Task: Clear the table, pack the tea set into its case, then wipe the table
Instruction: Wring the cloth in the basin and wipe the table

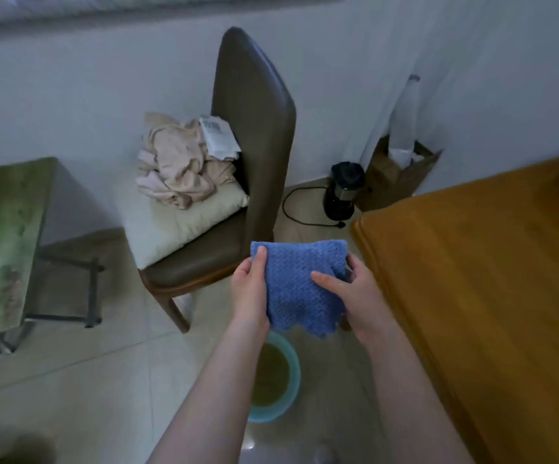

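Note:
Both hands hold a folded blue cloth (299, 283) in front of me, above the floor. My left hand (249, 289) grips its left edge with the thumb on top. My right hand (355, 296) grips the right edge, thumb lying across the cloth's face. The wooden table (492, 269) fills the right side, its bare top showing; the cloth hangs just left of its corner. No tea set or case is in view.
A teal basin (279, 376) with murky water sits on the tiled floor below the cloth. A brown chair (237, 182) with a cushion and crumpled clothes stands ahead. A green-topped side table (3, 242) is at left. A black appliance (341, 192) with cord and a cardboard box (402, 175) stand by the wall.

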Demonstrator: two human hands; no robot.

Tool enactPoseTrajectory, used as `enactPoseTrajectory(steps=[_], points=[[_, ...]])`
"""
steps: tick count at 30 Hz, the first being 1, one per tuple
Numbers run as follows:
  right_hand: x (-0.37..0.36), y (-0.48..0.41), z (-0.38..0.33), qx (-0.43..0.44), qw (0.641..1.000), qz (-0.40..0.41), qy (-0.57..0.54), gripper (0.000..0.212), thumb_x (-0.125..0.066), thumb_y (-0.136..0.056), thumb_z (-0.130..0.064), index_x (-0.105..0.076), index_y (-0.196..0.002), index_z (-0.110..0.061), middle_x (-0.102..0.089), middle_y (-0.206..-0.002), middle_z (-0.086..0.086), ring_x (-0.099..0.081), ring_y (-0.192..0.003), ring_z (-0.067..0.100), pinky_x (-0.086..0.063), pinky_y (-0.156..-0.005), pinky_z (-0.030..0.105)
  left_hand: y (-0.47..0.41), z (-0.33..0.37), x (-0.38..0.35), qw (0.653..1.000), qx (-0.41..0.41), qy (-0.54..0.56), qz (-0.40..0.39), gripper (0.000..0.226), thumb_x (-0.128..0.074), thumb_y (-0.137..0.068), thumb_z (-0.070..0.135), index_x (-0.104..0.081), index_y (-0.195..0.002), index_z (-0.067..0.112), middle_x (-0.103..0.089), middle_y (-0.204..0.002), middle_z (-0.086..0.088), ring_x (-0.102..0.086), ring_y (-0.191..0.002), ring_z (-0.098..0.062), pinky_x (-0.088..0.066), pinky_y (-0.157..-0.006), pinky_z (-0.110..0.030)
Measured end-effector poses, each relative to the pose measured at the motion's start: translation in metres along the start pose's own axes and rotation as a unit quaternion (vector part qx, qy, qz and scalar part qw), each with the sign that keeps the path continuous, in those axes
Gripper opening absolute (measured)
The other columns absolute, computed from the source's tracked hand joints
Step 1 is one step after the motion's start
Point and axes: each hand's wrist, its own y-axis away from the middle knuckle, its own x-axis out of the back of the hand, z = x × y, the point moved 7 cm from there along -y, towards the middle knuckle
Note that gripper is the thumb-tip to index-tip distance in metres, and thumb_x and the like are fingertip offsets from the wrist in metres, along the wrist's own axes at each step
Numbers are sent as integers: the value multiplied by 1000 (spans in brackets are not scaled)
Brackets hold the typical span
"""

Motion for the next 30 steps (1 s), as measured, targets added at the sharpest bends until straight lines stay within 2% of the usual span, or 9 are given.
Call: enactPoseTrajectory(steps=[6, 10, 12, 17, 19, 21, 23, 26, 30], points=[[100, 2, -56, -18, 996, 84, -30, 35, -72, -81, -2, -61, -112, -14, -68, -109, 7, -67, -93, 22, -54, -71, 34, 24, 0, -92, 979, -48, -186, -68, 29, -60, -93, 37, -64, -103, 10, -66, -95, -5, -60, -78, -14, -45, -60, -25], [168, -3, -101, 14, 990, 136, 22, 41, -72, -83, -5, -56, -120, -14, -64, -110, 5, -64, -95, 25, -53, -73, 38, 43, -22, -147, 952, -5, -268, -145, 51, -61, -88, 49, -43, -129, 23, -59, -118, 0, -60, -102, -15, -48, -87, -33], [197, -7, -128, 57, 977, 173, 110, 31, -69, -85, -5, -56, -111, -14, -62, -100, 2, -62, -93, 26, -50, -68, 34, 51, -26, -166, 939, -1, -297, -172, 53, -60, -91, 45, -38, -135, 23, -55, -124, 2, -56, -105, -14, -45, -89, -31], [240, -19, -169, 145, 873, 245, 395, 17, -59, -93, -13, -52, -108, -17, -60, -89, 8, -56, -70, 27, -38, -52, 33, 62, -38, -200, 904, -58, -372, -205, 44, -57, -95, 32, -41, -135, 23, -55, -118, 4, -57, -103, -12, -46, -71, -18], [229, -25, -151, 120, 809, 231, 527, 21, -54, -96, -19, -49, -117, -21, -59, -86, 2, -55, -66, 21, -35, -49, 31, 63, -48, -207, 878, -88, -419, -215, 45, -56, -95, 30, -40, -136, 22, -54, -120, 5, -57, -107, -11, -52, -79, -22], [206, -31, -108, 68, 776, 154, 608, 31, -51, -98, -27, -47, -128, -22, -62, -102, 1, -61, -82, 22, -43, -56, 32, 62, -57, -212, 816, -148, -517, -212, 48, -55, -94, 27, -40, -139, 21, -49, -131, 4, -50, -120, -13, -47, -97, -30], [185, -30, -65, 7, 790, 88, 607, 36, -48, -99, -37, -49, -131, -21, -63, -116, 1, -62, -101, 22, -46, -69, 33, 57, -61, -215, 758, -208, -584, -203, 47, -53, -92, 24, -41, -137, 21, -46, -134, 2, -43, -127, -15, -37, -106, -34], [190, -22, -50, 11, 802, 179, 569, 35, -40, -102, -39, -51, -129, -19, -65, -110, -2, -62, -98, 17, -48, -70, 31, 45, -60, -216, 716, -245, -621, -204, 47, -52, -91, 24, -41, -137, 24, -43, -135, 4, -39, -130, -15, -33, -107, -35], [207, -28, -43, 67, 741, 260, 615, 40, -40, -102, -36, -49, -138, -19, -52, -136, 3, -43, -130, 22, -43, -99, 32, 26, -53, -218, 659, -284, -662, -217, 50, -53, -90, 23, -41, -138, 25, -40, -138, 6, -39, -130, -14, -33, -106, -34]])
